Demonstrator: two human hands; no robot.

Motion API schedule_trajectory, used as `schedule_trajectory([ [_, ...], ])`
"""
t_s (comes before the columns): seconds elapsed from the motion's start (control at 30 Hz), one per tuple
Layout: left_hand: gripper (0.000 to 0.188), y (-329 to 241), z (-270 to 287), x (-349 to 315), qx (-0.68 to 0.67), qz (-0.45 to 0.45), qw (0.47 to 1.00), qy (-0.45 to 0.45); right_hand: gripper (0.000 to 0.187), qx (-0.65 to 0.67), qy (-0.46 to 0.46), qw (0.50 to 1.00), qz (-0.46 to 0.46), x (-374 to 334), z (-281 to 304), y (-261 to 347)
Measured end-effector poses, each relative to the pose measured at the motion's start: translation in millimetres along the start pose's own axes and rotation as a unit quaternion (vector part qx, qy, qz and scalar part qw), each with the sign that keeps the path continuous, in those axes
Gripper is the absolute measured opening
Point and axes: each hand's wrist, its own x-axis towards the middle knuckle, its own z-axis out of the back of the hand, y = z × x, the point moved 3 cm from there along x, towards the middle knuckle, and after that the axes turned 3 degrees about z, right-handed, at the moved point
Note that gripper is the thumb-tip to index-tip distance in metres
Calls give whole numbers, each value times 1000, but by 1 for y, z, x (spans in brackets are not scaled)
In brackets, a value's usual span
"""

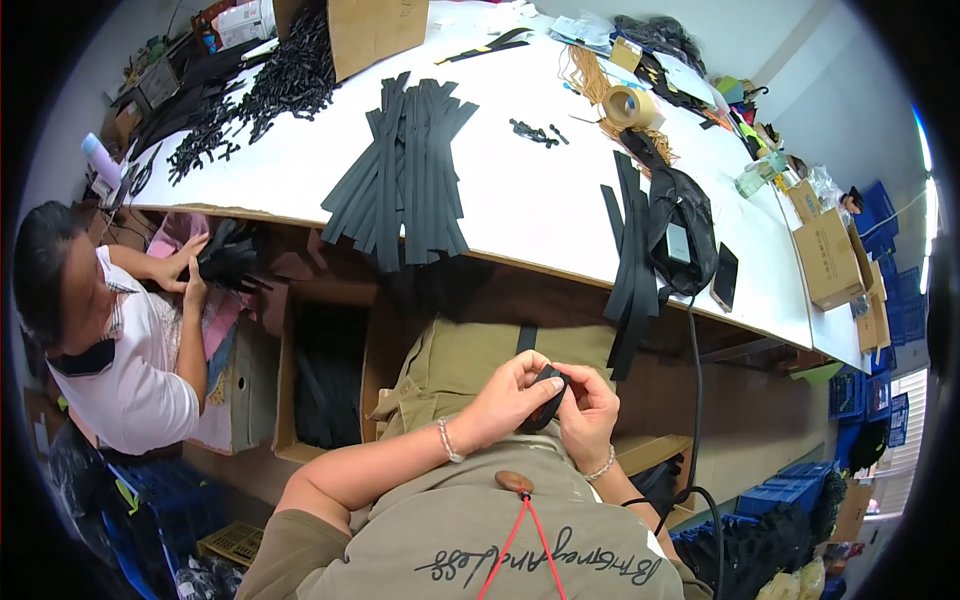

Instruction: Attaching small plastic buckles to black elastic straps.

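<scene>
Close to my body, over my lap, both hands meet on a black webbing strap [545, 412]. My left hand [508, 398] pinches it from the left with thumb and fingers. From the other side my right hand [590, 408] grips it too, fingertips nearly touching those of the left. Part of the strap hangs in a loop below the fingers; whatever else lies between the fingertips is hidden. Ahead on the white table [520, 210] is a fanned pile of black straps [408, 165]. A smaller bunch of straps [630, 250] overhangs the table edge to the right.
Small black plastic pieces [300, 75] are heaped at the far left, with a few [537, 132] mid-table. A black pouch [683, 230], phone [725, 277] and tape roll [630, 106] lie right. An open carton [325, 370] stands below. A co-worker [130, 330] sits left, holding black strips.
</scene>
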Motion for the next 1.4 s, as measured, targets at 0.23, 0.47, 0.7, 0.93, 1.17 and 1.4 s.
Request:
schedule_trajectory([
  [0.23, 15, -8, 2, 20, -3, -16, 1000, 17, 20, 15, -17, 999, 29, 22, 4, 6],
  [0.47, 12, -8, 7, 30, -13, -19, 1000, -6, 19, 7, -15, 1000, 20, 34, 2, 1],
  [0.7, 15, 3, -5, 40, 5, -60, 998, -15, 18, -65, -54, 995, 52, 28, 14, -7],
  [0.93, 18, 5, -7, 40, 44, -133, 989, -48, 21, -56, -62, 994, 72, 28, 10, 0],
  [1.17, 16, 9, -12, 26, 30, -67, 997, -30, 22, -20, -47, 997, 57, 14, 18, -11],
  [1.4, 13, 15, -8, 20, 30, -39, 997, -56, 19, 40, -9, 999, 22, 15, 14, -13],
])
